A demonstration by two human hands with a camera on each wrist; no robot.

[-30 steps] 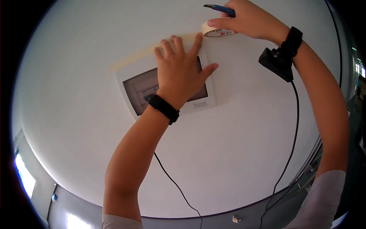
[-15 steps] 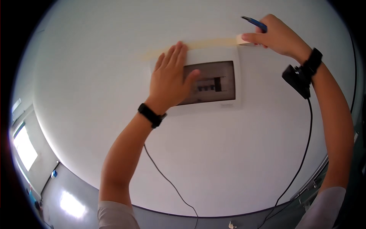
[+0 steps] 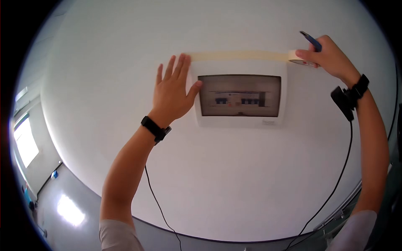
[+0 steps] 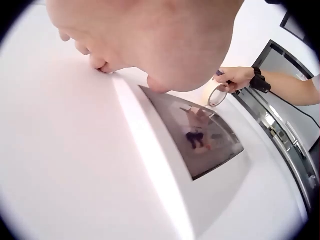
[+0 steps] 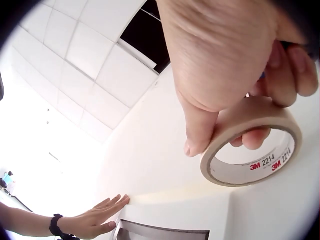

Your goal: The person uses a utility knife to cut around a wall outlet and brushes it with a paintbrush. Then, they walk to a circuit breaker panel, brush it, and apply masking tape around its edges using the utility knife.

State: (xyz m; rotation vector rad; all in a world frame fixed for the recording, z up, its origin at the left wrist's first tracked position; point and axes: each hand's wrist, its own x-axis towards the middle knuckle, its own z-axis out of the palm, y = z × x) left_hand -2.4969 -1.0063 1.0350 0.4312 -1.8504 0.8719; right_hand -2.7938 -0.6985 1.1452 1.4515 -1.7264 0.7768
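On the white wall, a breaker box (image 3: 238,122) with a dark see-through cover (image 3: 239,85) shows switches inside. A pale strip of masking tape (image 3: 238,55) runs along its top edge. My left hand (image 3: 173,90) lies with straight fingers at the strip's left end, its thumb over the box's left frame. At the strip's right end, my right hand (image 3: 335,60) grips the roll of masking tape (image 5: 250,114), thumb outside and fingertips inside the ring. The strip runs up to the roll. A slim blue tool with a dark tip (image 3: 310,41) sticks up from the same hand.
Black cables (image 3: 157,201) hang from both wrist cameras. Wall surrounds the box on all sides. A bright window (image 3: 26,142) and shiny floor (image 3: 83,196) lie at the lower left. Ceiling tiles (image 5: 80,45) show in the right wrist view.
My left hand has slid leftward along the tape strip to its left end, uncovering the box's cover. My right hand keeps the roll at the right end while the head view has shifted.
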